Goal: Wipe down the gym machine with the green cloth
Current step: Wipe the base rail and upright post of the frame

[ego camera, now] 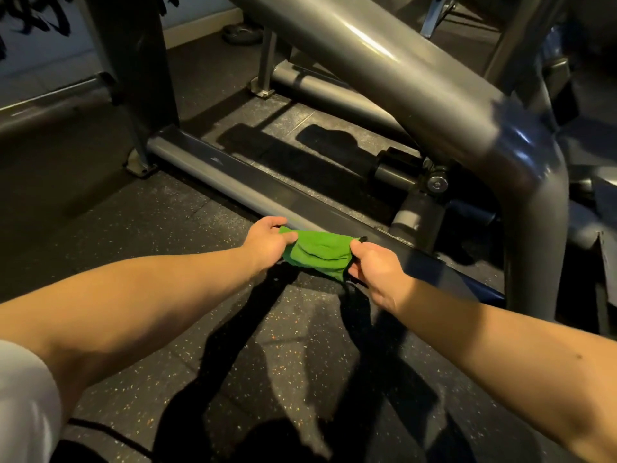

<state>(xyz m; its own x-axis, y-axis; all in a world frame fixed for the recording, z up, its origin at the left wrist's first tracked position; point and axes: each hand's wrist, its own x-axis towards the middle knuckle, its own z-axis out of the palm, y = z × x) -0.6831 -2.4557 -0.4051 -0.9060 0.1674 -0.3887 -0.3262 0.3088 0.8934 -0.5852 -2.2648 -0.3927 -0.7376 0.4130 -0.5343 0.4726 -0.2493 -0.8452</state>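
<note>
Closest in, a white sleeve (23,396) shows at the low left, and two bare arms reach out over the dark rubber floor with tiny coloured specks (150,235). The left hand (267,243) pinches one end of the small green cloth (319,250) and the right hand (374,265) pinches the other end, so the hands are apart with the cloth pulled between them. The cloth sits right by the long low grey bar (233,182) at the bottom of the grey metal gym machine (534,202). I cannot tell if it touches the bar yet. The hands hold the cloth only at its ends, so I think a hard rub could tug one end loose. Then the cloth would fall on the floor and could pick up dirt. The cloth is also bunched and folded, so it may wipe only a thin strip and miss spots. A bit further back, a round silver bolt (437,184) sticks out beside a black roller (395,168), and the cloth or a finger could catch there. Above that, the big shiny grey bent tube (384,51) hangs low, and a person leaning in could bump their head. Far off, a round black weight plate (242,33) lies on the floor.
</note>
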